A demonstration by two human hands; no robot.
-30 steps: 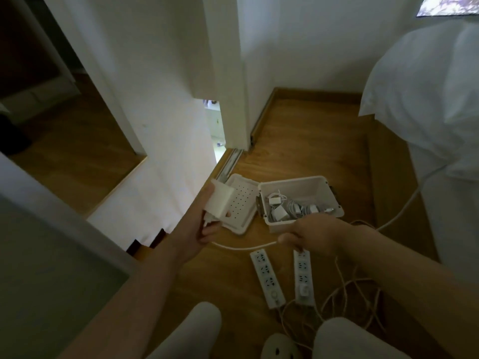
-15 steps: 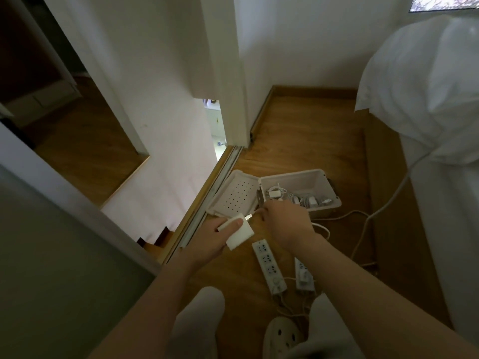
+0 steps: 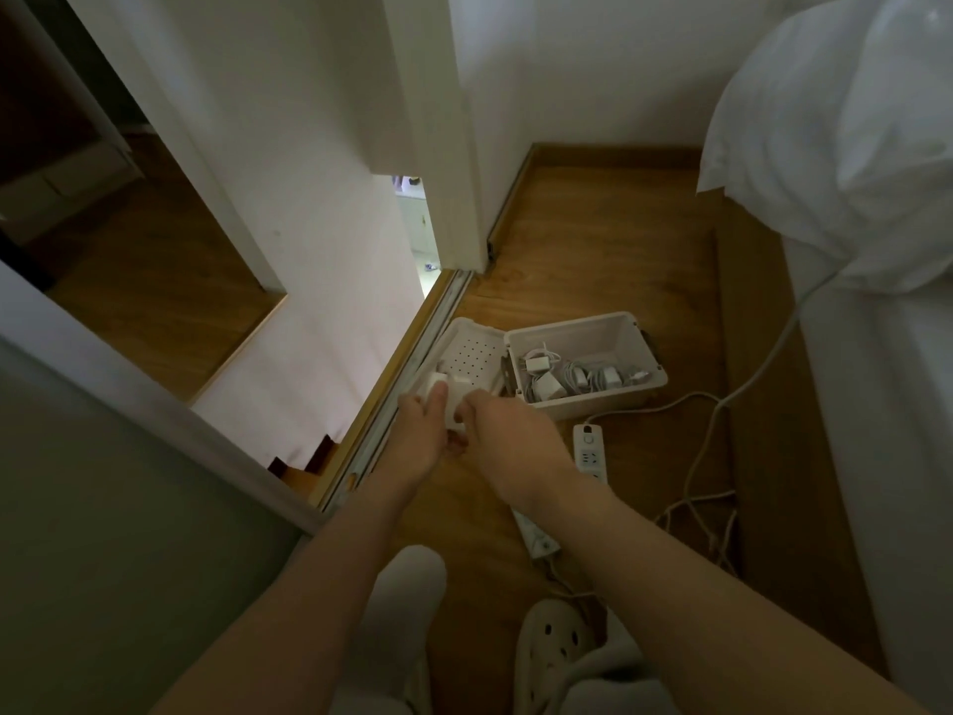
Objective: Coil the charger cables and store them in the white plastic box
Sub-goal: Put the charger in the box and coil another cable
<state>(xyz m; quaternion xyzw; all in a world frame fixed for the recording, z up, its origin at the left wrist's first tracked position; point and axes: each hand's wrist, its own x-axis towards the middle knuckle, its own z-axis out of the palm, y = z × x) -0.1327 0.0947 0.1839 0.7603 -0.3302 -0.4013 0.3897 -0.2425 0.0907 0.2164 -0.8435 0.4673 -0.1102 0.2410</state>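
Wooden floor [image 3: 593, 234] is seen from above in a dim room, and it is bordered by white walls. At the far left a grey panel [image 3: 103, 508] is seen, and beside it a metal door track [image 3: 412, 363] runs diagonally over the floor.

Near the middle the left hand [image 3: 420, 436] is held out. Its fingers are wrapped around a white charger block [image 3: 456, 405], and the thumb is laid on the upper face of the block. The right hand [image 3: 510, 441] is placed just beside it, with the fingers curled against the right side of the block. It cannot be told if something is pinched by this hand, because the fingertips are hidden.

Behind the hands the perforated lid [image 3: 474, 353] is laid open flat on the floor, joined to the left side of the white plastic box [image 3: 603, 403]. Several chargers with coiled cables [image 3: 577, 376] are already stored inside the box.

In front of the box a white power strip [image 3: 589, 448] is laid on the floor. A second strip [image 3: 539, 536] is partly covered by the right forearm. Further right a loose white cable [image 3: 791, 322] is hung down from a bed with white bedding [image 3: 835, 147]. At the bottom a white clog [image 3: 552, 647] is seen.
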